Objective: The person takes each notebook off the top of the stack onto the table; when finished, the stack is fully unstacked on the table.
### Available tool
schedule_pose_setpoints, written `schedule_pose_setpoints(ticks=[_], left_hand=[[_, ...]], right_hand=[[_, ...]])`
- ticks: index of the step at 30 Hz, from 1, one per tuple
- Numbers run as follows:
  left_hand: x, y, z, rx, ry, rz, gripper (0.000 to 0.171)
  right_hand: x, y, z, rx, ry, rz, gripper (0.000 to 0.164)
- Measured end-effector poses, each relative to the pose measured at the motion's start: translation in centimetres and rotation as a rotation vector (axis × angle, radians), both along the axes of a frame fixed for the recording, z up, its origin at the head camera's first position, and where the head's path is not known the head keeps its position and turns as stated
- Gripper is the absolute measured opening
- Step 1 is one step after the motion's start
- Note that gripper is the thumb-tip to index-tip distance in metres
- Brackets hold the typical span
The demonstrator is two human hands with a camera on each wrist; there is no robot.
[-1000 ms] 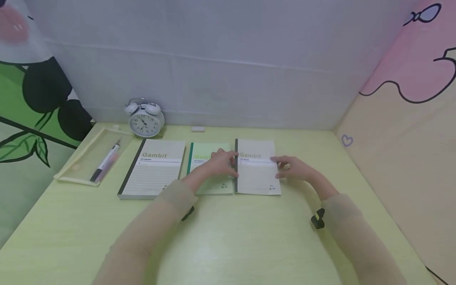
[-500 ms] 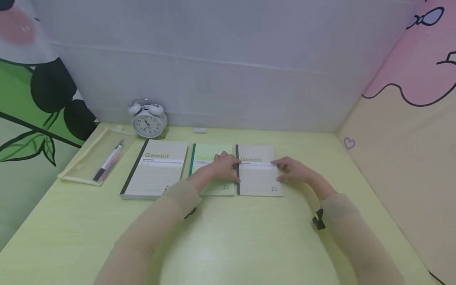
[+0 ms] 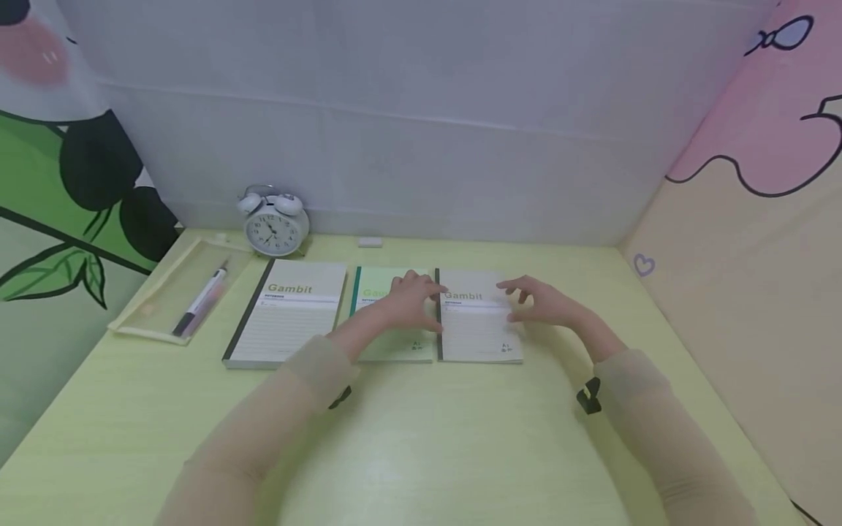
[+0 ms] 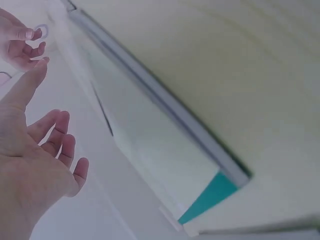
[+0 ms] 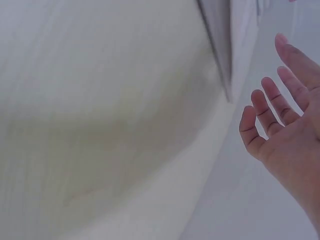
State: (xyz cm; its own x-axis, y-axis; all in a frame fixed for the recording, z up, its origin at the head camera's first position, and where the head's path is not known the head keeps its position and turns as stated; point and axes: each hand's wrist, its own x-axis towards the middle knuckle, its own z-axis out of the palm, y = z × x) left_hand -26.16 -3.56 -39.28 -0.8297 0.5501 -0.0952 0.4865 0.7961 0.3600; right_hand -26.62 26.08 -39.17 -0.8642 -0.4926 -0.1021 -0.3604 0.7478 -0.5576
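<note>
Three notebooks lie in a row on the table. The right one is a small grey-white notebook [image 3: 479, 332] with a dark spine. In the middle lies a green notebook [image 3: 395, 351], partly hidden under my left hand [image 3: 409, 303]. That hand has its thumb and fingers spread, tips overlapping the small notebook's spine in the head view. My right hand [image 3: 546, 303] hovers at the opposite edge, its fingertips over the right margin of the cover. Both wrist views show loosely bent fingers with nothing held. The larger white notebook [image 3: 289, 314] sits at the left.
A white alarm clock [image 3: 275, 228] stands at the back left. Beside it lies a translucent zip pouch [image 3: 154, 299] with a pen [image 3: 200, 299] in it. A small white eraser-like block [image 3: 370, 242] is near the back wall, and a patterned curtain [image 3: 743, 277] borders the right side.
The small notebook's near edge has come down flat and level with the green one's. My right hand has lifted slightly off its edge; the left stays near the spine.
</note>
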Motion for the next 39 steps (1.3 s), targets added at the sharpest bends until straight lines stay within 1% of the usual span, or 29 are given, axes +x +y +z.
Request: schedule_pose_setpoints(ticks=[5,11,15,19,23,27,30,32,36,39], left_hand=[[0.5,-1.9,1.7,0.051,0.009,-0.014,0.077],[1.3,-4.7,3.7,0.088,0.047,0.007,0.078],[2.0,-6.7,4.7,0.108,0.06,0.026,0.079],[3.0,-9.3,5.3,0.123,0.062,0.059,0.08],[3.8,-12.1,5.5,0.114,0.075,0.092,0.08],[4.4,-14.8,5.4,0.12,0.093,0.134,0.078],[4.6,-16.6,5.3,0.12,0.096,0.174,0.078],[4.7,-17.7,5.1,0.119,0.084,0.209,0.079],[4.9,-19.8,4.7,0.101,0.064,0.287,0.079],[5.1,-21.3,4.2,0.093,0.063,0.326,0.08]], right_hand=[[0.3,-1.8,1.7,-0.019,0.003,0.028,0.065],[0.9,-4.4,3.6,-0.043,0.03,0.061,0.065],[1.1,-6.0,4.8,-0.055,0.047,0.085,0.064],[1.0,-7.8,5.7,-0.08,0.05,0.128,0.064],[0.9,-9.6,6.3,-0.113,0.046,0.163,0.065],[1.0,-11.6,6.3,-0.132,0.055,0.167,0.065],[1.1,-13.1,6.0,-0.153,0.059,0.153,0.064],[1.2,-14.0,5.5,-0.162,0.053,0.141,0.064],[1.4,-15.9,4.7,-0.171,0.021,0.124,0.064],[1.4,-17.4,4.1,-0.177,0.008,0.131,0.064]])
